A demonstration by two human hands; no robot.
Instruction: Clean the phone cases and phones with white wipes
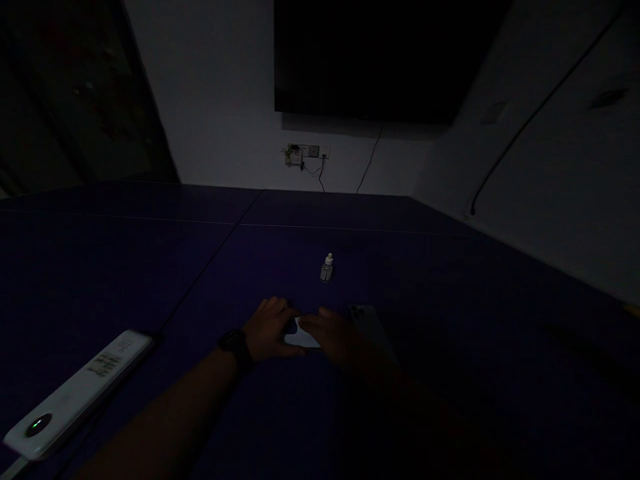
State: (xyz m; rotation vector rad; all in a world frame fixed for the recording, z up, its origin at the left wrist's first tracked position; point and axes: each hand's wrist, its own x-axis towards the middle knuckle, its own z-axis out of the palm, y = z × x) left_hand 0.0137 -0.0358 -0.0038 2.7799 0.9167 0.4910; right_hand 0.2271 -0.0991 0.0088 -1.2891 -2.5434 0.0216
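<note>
Between my two hands lies a flat pale thing [304,339] with rounded edges and a dark patch at its upper left; in the dim light I cannot make out its kind. My left hand [270,328], with a black watch [236,347] on the wrist, grips its left side, fingers above and thumb below. The right side is held by my right hand [333,337], whose fingertips press on its upper part. Partly under my right forearm, a phone [373,327] lies with its camera side up. Beyond the hands a small clear dropper bottle [326,270] with a white cap stands upright.
A long white power strip [80,390] with a lit green indicator lies at the left. The dark blue table [280,260] reaches to the wall, where sockets with cables [303,153] sit below a large black screen [380,60]. The room is very dark.
</note>
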